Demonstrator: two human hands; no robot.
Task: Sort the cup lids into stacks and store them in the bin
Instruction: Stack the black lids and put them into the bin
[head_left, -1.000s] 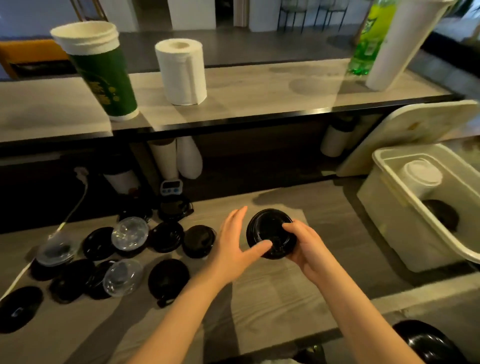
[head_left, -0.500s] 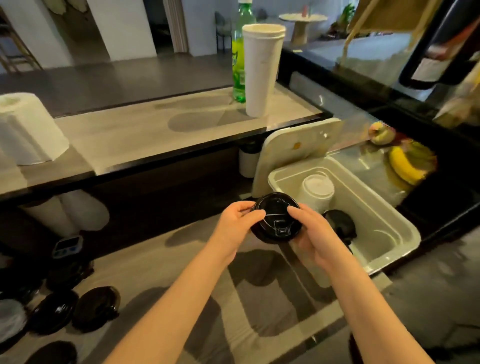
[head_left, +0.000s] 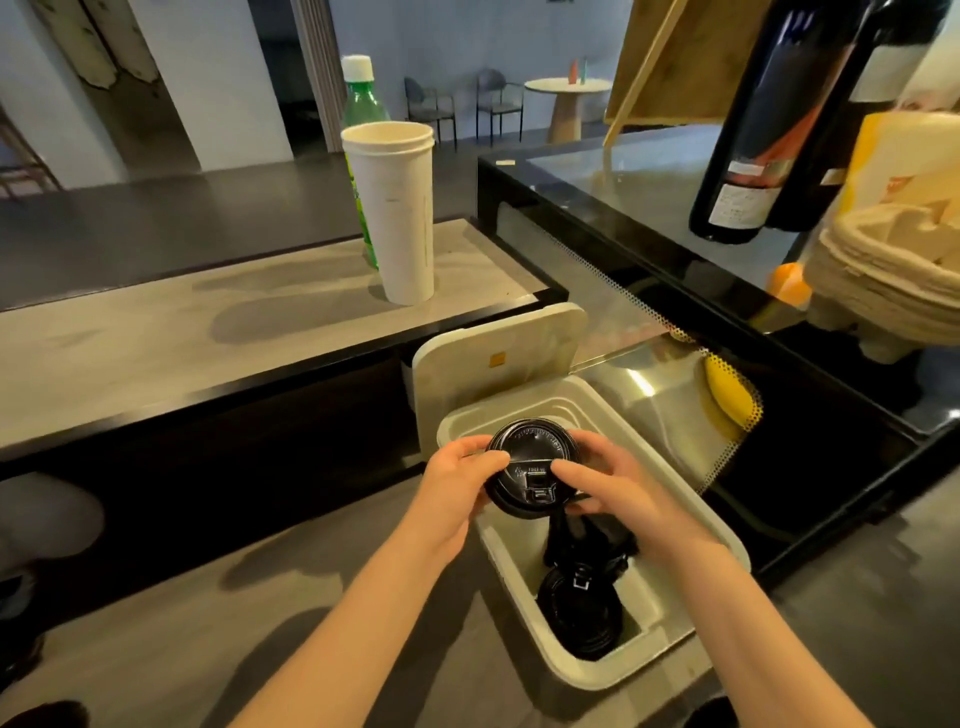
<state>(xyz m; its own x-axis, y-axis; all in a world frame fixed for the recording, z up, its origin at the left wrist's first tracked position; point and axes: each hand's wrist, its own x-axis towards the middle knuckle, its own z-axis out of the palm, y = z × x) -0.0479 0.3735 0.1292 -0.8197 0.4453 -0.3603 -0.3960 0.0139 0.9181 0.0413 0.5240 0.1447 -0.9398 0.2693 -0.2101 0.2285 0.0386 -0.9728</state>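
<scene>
I hold a stack of black cup lids (head_left: 530, 470) between both hands, over the far end of the white bin (head_left: 711, 525). My left hand (head_left: 457, 488) grips its left side and my right hand (head_left: 613, 493) its right side, thumbs on top. Inside the bin, below my right hand, lie more black lids (head_left: 579, 605), some stacked at the near end. The white lids seen earlier in the bin are hidden behind the held stack.
The bin's cover (head_left: 498, 358) leans upright against the counter behind it. A tall white cup stack (head_left: 395, 218) and a green bottle (head_left: 361, 104) stand on the raised counter. A glass display case (head_left: 675, 322) with yellow fruit lies right of the bin.
My view has swung right, and both hands have carried the black lid stack from the worktop to above the bin. The loose lids on the left have left the view.
</scene>
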